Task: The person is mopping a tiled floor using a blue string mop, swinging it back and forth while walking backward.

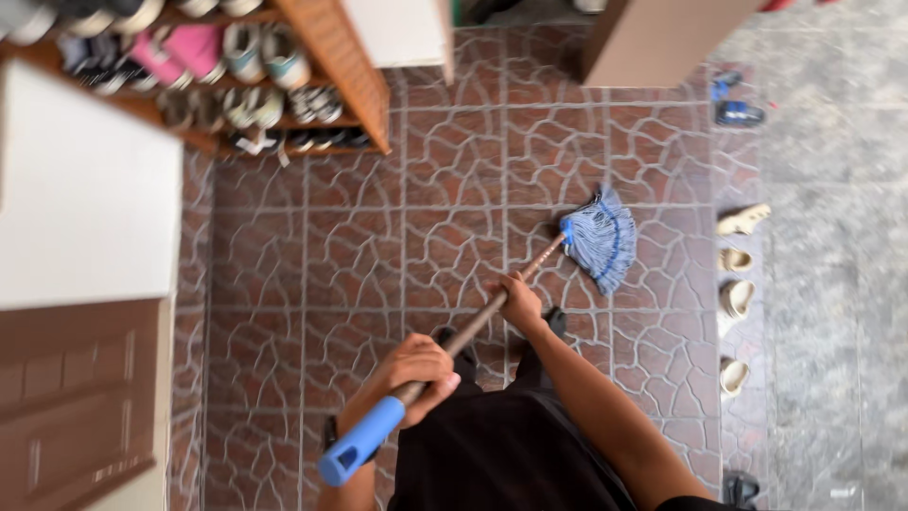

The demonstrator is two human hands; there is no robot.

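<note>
The left hand (pixel 416 367) wraps the long brown wooden mop handle (pixel 478 322) just above its blue plastic end grip (pixel 359 443); the right hand (pixel 520 301) clasps the shaft farther along. Beyond, the blue string mop head (pixel 602 237) rests on reddish-brown crackle-patterned floor tiles (pixel 378 246), below a wooden shoe rack (pixel 336 57).

Package: plain tan cardboard box (pixel 662 38), cut off by the top edge, standing on the tiles well beyond both hands' grip.
Labels, signs, screens: none visible.

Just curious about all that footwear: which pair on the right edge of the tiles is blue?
The pair of sandals farthest up, near the cardboard box. The others below it in that row are cream.
</note>
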